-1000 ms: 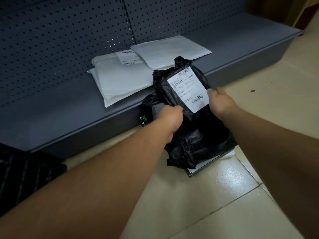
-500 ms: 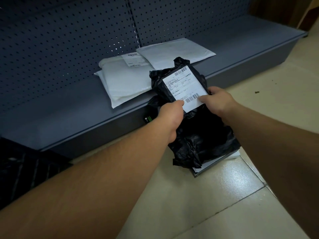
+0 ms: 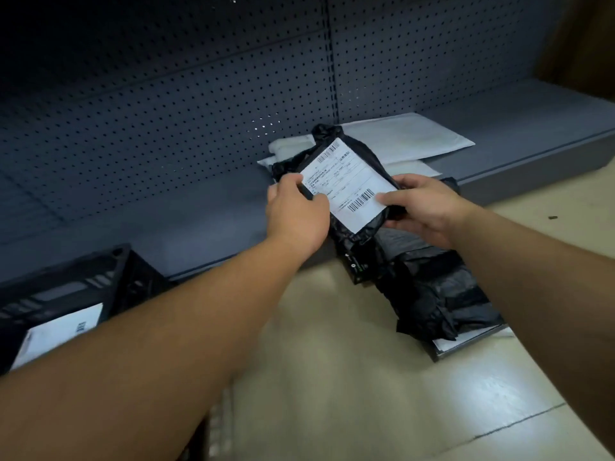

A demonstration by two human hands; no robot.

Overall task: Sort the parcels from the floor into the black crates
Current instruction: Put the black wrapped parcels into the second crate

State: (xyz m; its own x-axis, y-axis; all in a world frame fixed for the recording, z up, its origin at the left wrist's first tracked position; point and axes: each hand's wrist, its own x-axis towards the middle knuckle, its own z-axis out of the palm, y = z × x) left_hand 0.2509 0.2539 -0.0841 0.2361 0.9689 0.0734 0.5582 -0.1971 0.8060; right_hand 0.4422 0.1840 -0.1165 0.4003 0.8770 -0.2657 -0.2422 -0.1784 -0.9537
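A black plastic parcel [image 3: 346, 161] with a white shipping label is lifted off the floor, held between both hands above the shelf's front edge. My left hand [image 3: 296, 214] grips its left side, and my right hand [image 3: 422, 207] grips its right side with the thumb on the label. More black parcels [image 3: 432, 287] lie in a pile on the floor below, on top of a flat grey one. A black crate [image 3: 100, 281] stands at the lower left with a white-labelled parcel [image 3: 56, 334] inside.
A low grey shelf [image 3: 199, 227] with a pegboard back runs across the view. White padded mailers [image 3: 409, 141] lie on it behind the held parcel. Pale floor tiles [image 3: 366, 394] spread out below and to the right.
The black parcel has been lifted clear of the floor pile and carried up and left. The view has swung left, bringing the black crate into sight.
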